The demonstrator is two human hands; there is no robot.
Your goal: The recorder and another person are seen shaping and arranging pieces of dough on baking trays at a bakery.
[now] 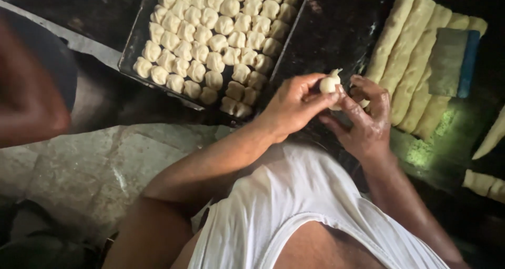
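Observation:
Both of my hands meet over the dark work surface around one small pale dough ball (pixel 330 83). My left hand (pixel 292 106) pinches it from the left with thumb and fingertips. My right hand (pixel 365 122) cups it from the right and below, fingers curled against it. A little tip of dough sticks up from the ball. To the upper left lies a dark metal tray (pixel 130 53) filled with several rows of shaped dough pieces (pixel 210 37). To the right lie several long dough logs (pixel 407 53) side by side.
A flat metal scraper with a blue edge (pixel 452 62) rests on the dough logs. More dough pieces (pixel 484 183) lie at the far right. Another person's arm (pixel 29 90) is at the left edge. Grey stone floor (pixel 94 169) spreads below the tray.

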